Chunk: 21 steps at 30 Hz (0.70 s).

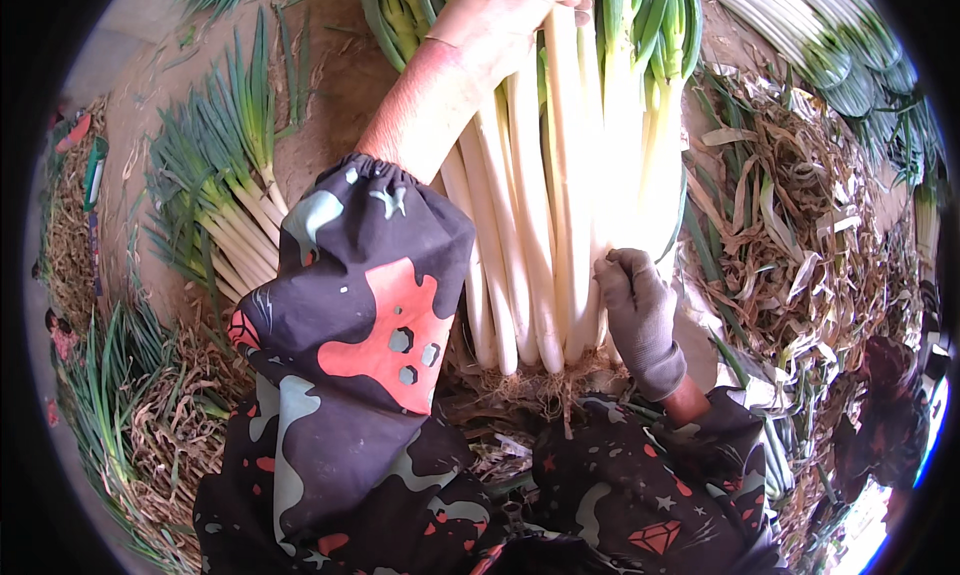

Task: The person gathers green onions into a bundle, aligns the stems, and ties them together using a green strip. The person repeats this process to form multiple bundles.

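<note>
Dark patterned sleeve covers (350, 345) nearest, both forearms wrapped against dirt. Right hand (640, 320), grey knit glove, closed round root end of thick bundle of long white-stalked green onions (545, 195), squaring bases level. Left hand (505, 15), bare, curled over upper stalks near green tops, keeping bundle tight and upright above earthen floor (330, 125). Smaller loose bunch of green onions (225, 195) lies left; dry stripped leaves (790, 235) heaped right.

my bare left hand (505, 15) grips the top of a leek bundle (560, 195); my gloved right hand (640, 320) clasps the bundle's lower right side, above its roots.
</note>
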### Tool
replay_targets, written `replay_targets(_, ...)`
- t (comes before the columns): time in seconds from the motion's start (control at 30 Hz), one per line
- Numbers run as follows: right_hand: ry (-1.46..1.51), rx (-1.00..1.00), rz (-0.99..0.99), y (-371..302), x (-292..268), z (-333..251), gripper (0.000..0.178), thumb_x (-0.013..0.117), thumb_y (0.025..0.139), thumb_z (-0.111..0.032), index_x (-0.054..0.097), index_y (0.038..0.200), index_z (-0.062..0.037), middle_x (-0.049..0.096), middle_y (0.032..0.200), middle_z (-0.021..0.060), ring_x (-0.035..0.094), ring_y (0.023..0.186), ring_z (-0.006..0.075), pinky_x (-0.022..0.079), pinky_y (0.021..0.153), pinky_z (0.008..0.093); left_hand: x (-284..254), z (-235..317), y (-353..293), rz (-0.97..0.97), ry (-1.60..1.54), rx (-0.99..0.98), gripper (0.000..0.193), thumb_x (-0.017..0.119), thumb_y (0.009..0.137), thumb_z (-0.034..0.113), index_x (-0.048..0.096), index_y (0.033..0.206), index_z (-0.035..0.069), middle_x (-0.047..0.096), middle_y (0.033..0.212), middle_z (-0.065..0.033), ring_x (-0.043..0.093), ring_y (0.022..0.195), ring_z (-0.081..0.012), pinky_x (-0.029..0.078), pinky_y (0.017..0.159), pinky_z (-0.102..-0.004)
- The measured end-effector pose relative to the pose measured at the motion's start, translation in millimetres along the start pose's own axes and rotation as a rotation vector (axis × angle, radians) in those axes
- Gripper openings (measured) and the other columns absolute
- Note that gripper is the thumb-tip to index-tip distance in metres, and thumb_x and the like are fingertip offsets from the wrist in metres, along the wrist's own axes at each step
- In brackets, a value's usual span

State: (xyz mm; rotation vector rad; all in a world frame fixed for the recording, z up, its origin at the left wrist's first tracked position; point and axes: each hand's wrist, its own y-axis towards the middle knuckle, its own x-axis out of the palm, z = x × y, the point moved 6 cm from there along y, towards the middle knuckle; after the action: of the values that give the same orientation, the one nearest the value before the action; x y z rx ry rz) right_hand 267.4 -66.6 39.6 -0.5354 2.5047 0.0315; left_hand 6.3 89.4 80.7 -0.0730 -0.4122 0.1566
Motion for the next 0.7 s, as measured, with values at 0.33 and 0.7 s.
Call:
replay_targets(0.33,-0.081,0.060,-0.067,-9.0,5.9,1.8,0.043,0.082,0.079,-0.025,0.058,0.102,0.0014,0.056,0.078,0.0092,0.055,0.064,0.0179,0.049,0.059,0.0334,-29.1,-49.1,5.7,-0.077,0.120,0.018,0.053,0.067,0.091,0.020,0.045,0.136,0.001,0.045,0.138,-0.0252,0.042,0.134,-0.0338,0.039,0.107,-0.0381)
replay_targets(0.7,-0.146,0.019,-0.044,-11.5,4.8,-5.6,0.038,0.078,0.081,-0.018,0.060,0.107,0.0038,0.059,0.076,0.0101,0.057,0.062,0.0197,0.049,0.059,0.0346,-7.2,-27.3,-25.8,0.119,1.170,0.581,0.071,0.066,0.090,0.017,0.027,0.148,0.002,0.023,0.152,-0.0287,0.023,0.143,-0.0406,0.028,0.114,-0.0475)
